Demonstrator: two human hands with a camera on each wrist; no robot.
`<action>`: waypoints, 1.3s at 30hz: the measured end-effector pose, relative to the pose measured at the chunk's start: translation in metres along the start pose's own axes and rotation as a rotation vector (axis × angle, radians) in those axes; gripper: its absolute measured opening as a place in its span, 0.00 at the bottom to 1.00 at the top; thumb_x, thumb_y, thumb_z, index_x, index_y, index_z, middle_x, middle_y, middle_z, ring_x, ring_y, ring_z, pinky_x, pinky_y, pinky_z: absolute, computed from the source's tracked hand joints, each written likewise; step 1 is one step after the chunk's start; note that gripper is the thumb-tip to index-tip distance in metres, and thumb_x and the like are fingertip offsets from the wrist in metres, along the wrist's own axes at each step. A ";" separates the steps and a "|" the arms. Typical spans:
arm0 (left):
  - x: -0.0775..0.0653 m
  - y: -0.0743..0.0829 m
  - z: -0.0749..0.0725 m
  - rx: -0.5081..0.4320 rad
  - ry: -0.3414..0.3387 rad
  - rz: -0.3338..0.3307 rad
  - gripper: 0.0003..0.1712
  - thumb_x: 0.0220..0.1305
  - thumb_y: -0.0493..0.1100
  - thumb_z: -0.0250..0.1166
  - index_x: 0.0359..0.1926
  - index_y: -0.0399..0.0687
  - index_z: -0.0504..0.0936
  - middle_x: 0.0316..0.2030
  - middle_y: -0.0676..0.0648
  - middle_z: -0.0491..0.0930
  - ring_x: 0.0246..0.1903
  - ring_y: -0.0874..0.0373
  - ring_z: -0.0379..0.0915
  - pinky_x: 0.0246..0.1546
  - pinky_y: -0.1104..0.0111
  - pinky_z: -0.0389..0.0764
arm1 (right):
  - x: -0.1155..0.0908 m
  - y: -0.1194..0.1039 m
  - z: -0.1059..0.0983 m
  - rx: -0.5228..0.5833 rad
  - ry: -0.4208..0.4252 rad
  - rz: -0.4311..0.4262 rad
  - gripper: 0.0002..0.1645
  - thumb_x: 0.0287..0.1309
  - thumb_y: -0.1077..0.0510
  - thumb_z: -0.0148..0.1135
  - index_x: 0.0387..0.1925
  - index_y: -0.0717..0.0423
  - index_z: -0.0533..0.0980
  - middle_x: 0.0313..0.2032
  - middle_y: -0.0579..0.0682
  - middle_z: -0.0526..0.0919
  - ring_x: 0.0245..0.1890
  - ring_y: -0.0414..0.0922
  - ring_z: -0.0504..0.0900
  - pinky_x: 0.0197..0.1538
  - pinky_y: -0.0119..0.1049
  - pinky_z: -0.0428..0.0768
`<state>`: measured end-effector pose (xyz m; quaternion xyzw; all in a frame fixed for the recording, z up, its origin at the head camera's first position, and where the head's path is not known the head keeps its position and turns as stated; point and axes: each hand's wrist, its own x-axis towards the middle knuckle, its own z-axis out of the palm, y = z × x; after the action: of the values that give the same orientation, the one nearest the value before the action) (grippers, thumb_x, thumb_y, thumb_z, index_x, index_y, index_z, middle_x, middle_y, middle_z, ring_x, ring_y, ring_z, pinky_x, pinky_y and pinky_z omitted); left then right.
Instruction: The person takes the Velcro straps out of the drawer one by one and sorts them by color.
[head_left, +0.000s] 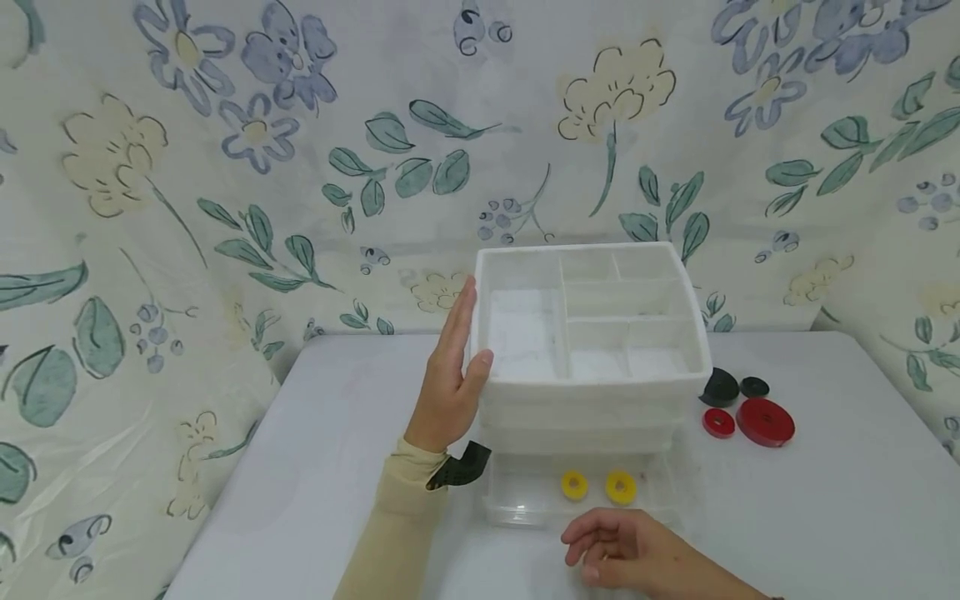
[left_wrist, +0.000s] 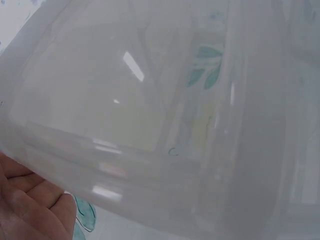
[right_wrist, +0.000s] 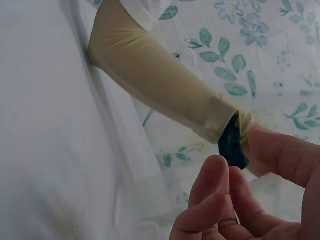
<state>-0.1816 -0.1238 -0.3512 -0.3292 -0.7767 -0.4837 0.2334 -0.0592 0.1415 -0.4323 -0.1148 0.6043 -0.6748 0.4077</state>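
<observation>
A white plastic drawer organizer (head_left: 592,404) with a compartmented top stands on the table. Its clear lower drawer (head_left: 517,508) is pulled out toward me, with two small yellow rings, a left one (head_left: 574,485) and a right one (head_left: 621,487), lying inside. My left hand (head_left: 450,375) rests straight-fingered against the organizer's left side; the left wrist view shows that translucent wall (left_wrist: 90,90) close up. In front of the drawer, my right hand (head_left: 630,550) hovers with loosely bent fingers and holds nothing. The right wrist view shows its fingertips (right_wrist: 212,172) with nothing between them.
To the organizer's right lie a large red disc (head_left: 765,422), a small red ring (head_left: 718,422), a black half-round piece (head_left: 720,387) and a small black disc (head_left: 753,387). A floral curtain (head_left: 375,208) hangs behind and beside the white table (head_left: 300,517).
</observation>
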 end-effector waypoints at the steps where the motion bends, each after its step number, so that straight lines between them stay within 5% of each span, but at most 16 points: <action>1: -0.001 0.000 0.000 -0.002 -0.003 -0.002 0.40 0.70 0.37 0.48 0.80 0.41 0.46 0.80 0.48 0.44 0.78 0.53 0.41 0.76 0.56 0.48 | -0.001 -0.002 -0.001 -0.014 -0.005 -0.018 0.22 0.69 0.55 0.60 0.59 0.63 0.75 0.51 0.57 0.83 0.44 0.45 0.81 0.55 0.32 0.81; 7: -0.001 0.001 0.000 0.000 -0.002 -0.003 0.40 0.70 0.37 0.48 0.80 0.41 0.46 0.80 0.47 0.45 0.78 0.53 0.41 0.76 0.56 0.48 | -0.008 -0.017 -0.002 -0.109 0.014 -0.142 0.20 0.68 0.61 0.60 0.57 0.69 0.73 0.48 0.62 0.80 0.43 0.45 0.79 0.48 0.28 0.81; 17: 0.000 0.001 0.000 0.001 -0.004 0.000 0.40 0.70 0.38 0.47 0.80 0.41 0.46 0.80 0.49 0.44 0.78 0.54 0.40 0.76 0.57 0.48 | -0.013 -0.040 -0.014 -0.442 0.183 -0.300 0.20 0.65 0.59 0.64 0.55 0.64 0.76 0.48 0.61 0.81 0.42 0.46 0.80 0.46 0.32 0.81; 26: 0.000 0.001 0.000 -0.003 -0.002 -0.004 0.40 0.69 0.37 0.47 0.80 0.41 0.46 0.80 0.48 0.44 0.78 0.53 0.41 0.75 0.55 0.49 | -0.015 -0.049 -0.024 -0.561 0.314 -0.271 0.20 0.61 0.56 0.69 0.53 0.56 0.79 0.48 0.54 0.82 0.39 0.44 0.81 0.45 0.33 0.83; 39: 0.000 0.000 0.000 -0.016 -0.005 0.001 0.40 0.70 0.37 0.48 0.80 0.41 0.46 0.80 0.48 0.44 0.78 0.53 0.40 0.75 0.55 0.49 | -0.024 -0.052 -0.037 -0.731 0.408 -0.368 0.21 0.62 0.56 0.68 0.54 0.59 0.78 0.47 0.51 0.83 0.39 0.38 0.81 0.41 0.32 0.83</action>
<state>-0.1814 -0.1238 -0.3515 -0.3327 -0.7731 -0.4891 0.2289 -0.0894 0.1818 -0.3858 -0.2214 0.8403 -0.4872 0.0864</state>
